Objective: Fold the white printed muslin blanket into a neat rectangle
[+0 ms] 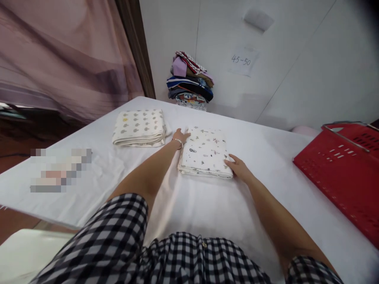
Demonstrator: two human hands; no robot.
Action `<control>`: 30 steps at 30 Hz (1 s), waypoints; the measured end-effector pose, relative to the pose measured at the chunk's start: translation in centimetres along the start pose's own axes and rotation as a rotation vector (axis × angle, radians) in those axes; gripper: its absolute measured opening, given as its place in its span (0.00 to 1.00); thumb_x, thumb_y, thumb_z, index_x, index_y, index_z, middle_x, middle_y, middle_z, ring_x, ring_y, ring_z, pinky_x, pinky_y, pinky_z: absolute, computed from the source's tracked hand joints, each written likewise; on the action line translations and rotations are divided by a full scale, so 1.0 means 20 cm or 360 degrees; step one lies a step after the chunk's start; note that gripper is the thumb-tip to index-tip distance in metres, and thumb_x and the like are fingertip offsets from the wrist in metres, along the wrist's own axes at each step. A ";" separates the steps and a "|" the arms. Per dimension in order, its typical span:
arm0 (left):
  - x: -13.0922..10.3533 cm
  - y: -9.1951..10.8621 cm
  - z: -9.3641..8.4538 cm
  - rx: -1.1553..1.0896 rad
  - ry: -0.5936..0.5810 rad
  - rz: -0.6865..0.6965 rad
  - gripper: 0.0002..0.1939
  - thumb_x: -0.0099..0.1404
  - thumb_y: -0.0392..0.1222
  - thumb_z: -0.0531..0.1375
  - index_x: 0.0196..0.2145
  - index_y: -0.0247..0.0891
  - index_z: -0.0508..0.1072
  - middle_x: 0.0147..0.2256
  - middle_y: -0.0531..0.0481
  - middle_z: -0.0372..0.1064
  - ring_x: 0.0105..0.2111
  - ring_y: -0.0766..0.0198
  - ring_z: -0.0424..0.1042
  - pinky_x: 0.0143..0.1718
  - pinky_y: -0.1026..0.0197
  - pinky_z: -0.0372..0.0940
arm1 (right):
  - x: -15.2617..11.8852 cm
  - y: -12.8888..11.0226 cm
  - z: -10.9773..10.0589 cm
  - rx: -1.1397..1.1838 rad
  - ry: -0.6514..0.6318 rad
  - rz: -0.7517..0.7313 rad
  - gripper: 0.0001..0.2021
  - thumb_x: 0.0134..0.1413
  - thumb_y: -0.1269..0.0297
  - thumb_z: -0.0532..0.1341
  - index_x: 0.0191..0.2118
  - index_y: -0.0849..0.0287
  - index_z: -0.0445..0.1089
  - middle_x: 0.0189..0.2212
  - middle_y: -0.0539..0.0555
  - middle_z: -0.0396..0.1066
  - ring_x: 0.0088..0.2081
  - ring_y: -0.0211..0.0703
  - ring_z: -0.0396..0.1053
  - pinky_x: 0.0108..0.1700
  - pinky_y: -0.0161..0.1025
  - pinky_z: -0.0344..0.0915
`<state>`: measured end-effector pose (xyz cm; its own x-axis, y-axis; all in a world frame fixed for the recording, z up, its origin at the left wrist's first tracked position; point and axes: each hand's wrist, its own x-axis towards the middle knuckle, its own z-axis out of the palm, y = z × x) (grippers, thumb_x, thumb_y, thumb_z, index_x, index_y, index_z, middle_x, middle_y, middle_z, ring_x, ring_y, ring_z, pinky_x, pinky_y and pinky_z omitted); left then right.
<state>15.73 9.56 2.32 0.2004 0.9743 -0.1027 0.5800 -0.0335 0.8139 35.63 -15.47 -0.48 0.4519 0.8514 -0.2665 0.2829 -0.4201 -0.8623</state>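
In front of me a folded white cloth (204,152) with small scattered prints lies flat on the white-covered table. My left hand (181,136) rests at its upper left edge, fingers spread, a bracelet on the wrist. At the lower right edge, my right hand (239,167) touches the cloth with its fingers apart. To the left of it is a second folded cloth (139,127), cream with rows of grey printed motifs and one yellow one. Neither hand touches that second cloth.
A red plastic basket (340,157) with a metal handle stands at the right. Behind the table's far edge is a stack of folded clothes (191,81). A pixelated flat item (60,171) lies at the left. A pink curtain (65,51) hangs at the upper left.
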 end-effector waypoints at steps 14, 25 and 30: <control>-0.63 -0.15 -0.08 0.0463 -0.0448 0.1515 0.11 0.61 0.46 0.54 0.37 0.41 0.74 0.41 0.49 0.71 0.45 0.60 0.66 0.49 0.57 0.60 | -0.29 -0.01 -0.05 -0.0551 0.0309 -0.0859 0.13 0.56 0.55 0.52 0.36 0.54 0.72 0.34 0.53 0.70 0.36 0.42 0.67 0.38 0.37 0.64; -0.70 -0.16 -0.03 0.0787 -0.0510 0.1683 0.12 0.64 0.43 0.52 0.38 0.41 0.74 0.39 0.45 0.69 0.40 0.59 0.65 0.43 0.55 0.59 | -0.31 0.02 0.01 -0.0812 0.0294 -0.0916 0.11 0.57 0.60 0.53 0.38 0.52 0.72 0.38 0.51 0.69 0.38 0.40 0.66 0.40 0.37 0.62; -0.71 -0.17 -0.03 0.0755 -0.0425 0.1705 0.16 0.67 0.43 0.47 0.34 0.39 0.73 0.35 0.46 0.69 0.37 0.60 0.65 0.40 0.56 0.60 | -0.29 0.04 0.03 -0.0671 0.0345 -0.0926 0.11 0.56 0.61 0.52 0.33 0.55 0.71 0.34 0.51 0.68 0.36 0.40 0.66 0.38 0.37 0.62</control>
<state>10.36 -4.10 1.30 0.8832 0.3264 0.3367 0.2405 -0.9317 0.2722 32.61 -20.53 0.17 0.2749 0.9100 0.3104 0.8076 -0.0433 -0.5882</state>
